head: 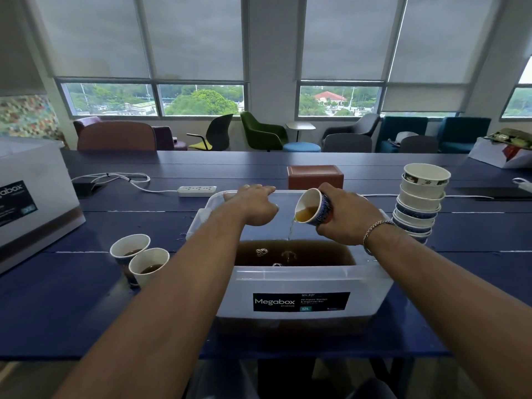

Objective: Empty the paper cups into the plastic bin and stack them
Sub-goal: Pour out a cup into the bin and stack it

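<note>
Lounge room with shaded windows and chairs sitting behind a long blue table. Clear plastic bin is standing at the table's near edge, holding brown liquid with bubbles. Another lidded storage box is sitting far left. Stack of empty cups is leaning a bit, just right of the bin. Left hand is lying palm down, fingers relaxed, touching the bin's far rim. Right hand is gripping a blue patterned paper cup, tipped sideways over the bin, thin stream pouring into the liquid. Two upright cups with dark liquid are standing touching, left of the bin. Brown box and power strip are sitting behind the bin. Bracelet is showing on the right wrist.
</note>
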Demonstrator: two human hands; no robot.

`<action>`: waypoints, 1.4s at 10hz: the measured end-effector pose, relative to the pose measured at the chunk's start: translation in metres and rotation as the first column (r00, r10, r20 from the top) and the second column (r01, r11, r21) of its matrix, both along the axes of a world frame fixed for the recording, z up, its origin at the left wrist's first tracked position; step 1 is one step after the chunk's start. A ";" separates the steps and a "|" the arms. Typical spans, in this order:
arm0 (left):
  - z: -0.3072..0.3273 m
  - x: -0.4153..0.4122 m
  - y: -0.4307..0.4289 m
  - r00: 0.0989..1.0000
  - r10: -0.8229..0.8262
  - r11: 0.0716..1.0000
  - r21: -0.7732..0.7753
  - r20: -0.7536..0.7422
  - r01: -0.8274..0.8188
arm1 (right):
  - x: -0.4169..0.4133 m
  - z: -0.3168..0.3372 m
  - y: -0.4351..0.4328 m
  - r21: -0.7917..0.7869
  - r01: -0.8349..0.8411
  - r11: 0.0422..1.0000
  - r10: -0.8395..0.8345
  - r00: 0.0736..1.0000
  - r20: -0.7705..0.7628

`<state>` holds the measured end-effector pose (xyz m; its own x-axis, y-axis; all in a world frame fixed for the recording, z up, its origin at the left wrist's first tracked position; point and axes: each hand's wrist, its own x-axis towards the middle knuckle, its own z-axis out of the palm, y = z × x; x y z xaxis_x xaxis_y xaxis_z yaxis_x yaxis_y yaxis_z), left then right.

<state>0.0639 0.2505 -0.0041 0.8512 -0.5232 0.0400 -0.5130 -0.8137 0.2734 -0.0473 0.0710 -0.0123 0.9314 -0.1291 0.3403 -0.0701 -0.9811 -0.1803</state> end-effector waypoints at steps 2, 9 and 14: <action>-0.001 0.000 0.000 1.000 0.001 1.000 -0.006 0.002 -0.001 | -0.001 0.000 0.001 -0.016 0.018 1.000 -0.018 1.000 0.007; -0.002 0.002 0.000 1.000 -0.009 1.000 -0.008 -0.007 0.008 | -0.003 0.003 0.000 -0.098 0.099 0.990 -0.086 0.989 0.124; -0.003 0.003 0.001 0.999 -0.013 0.999 -0.038 -0.038 0.011 | -0.004 0.005 0.002 -0.172 0.118 0.978 -0.099 0.988 0.117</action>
